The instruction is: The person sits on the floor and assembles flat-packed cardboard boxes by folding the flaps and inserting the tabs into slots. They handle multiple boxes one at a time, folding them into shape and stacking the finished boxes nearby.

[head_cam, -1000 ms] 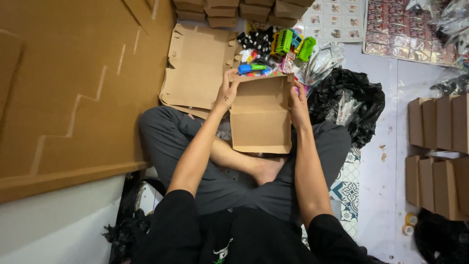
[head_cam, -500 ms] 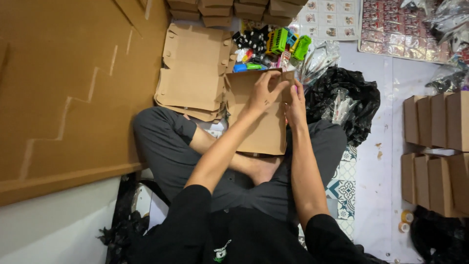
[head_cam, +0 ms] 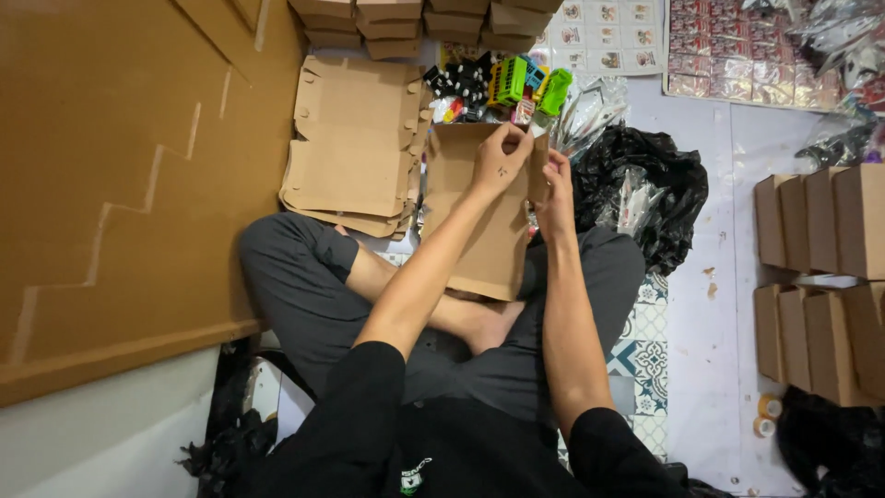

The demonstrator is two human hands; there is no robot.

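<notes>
left hand [head_cam: 502, 159]: fingers curled, pinching top edge of cardboard box [head_cam: 479, 217] | right hand [head_cam: 556, 189]: clamped on box's right flap | flat cardboard stack [head_cam: 355, 148] just beside

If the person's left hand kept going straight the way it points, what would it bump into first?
Probably the pile of small green and black toys, just beyond the brown cardboard box that the left hand grips; depth is unclear.

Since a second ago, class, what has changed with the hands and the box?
The left hand crossed from the cardboard box's left edge to its far end, beside the right hand; both grip there. The box's open inside no longer shows. The flat cardboard stack and toys stayed.
</notes>
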